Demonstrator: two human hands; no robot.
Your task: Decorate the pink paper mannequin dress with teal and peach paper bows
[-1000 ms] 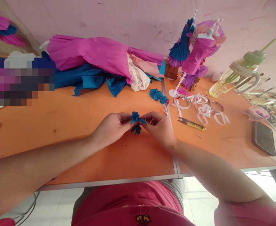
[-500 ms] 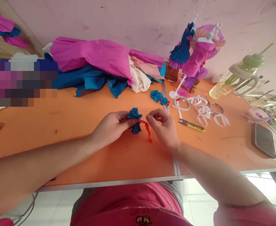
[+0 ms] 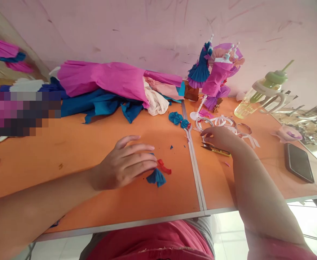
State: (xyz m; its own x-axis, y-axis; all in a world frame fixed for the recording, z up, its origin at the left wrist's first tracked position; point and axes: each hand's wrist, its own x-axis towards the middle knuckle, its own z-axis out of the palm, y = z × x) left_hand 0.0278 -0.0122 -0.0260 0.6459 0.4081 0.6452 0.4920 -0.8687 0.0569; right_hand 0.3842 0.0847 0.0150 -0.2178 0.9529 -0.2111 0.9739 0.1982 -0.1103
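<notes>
Left hand (image 3: 126, 164) lay flat, fingers spread apart, its fingertips resting on the blue paper bow (image 3: 156, 177). The bow sat on the orange tabletop (image 3: 79, 144), towards the front edge, with a red strip (image 3: 164, 167) curling out beside it. Right hand (image 3: 219, 139) was over by the yellow snips (image 3: 218, 150) and white tape loops (image 3: 238, 127), fingers curled down. Whether it gripped anything could not be told.

Small craft workshop, paper dressmaking for dolls. Orange counter (image 3: 79, 144) against a pink wall, piled with pink and blue crepe paper (image 3: 106, 86), finished paper dresses on doll stands (image 3: 215, 76), a blue paper bow (image 3: 177, 119), white tape strips (image 3: 228, 122) and yellow snips (image 3: 218, 149). A drinking bottle (image 3: 263, 92) and phone (image 3: 298, 162) lie at the side.
</notes>
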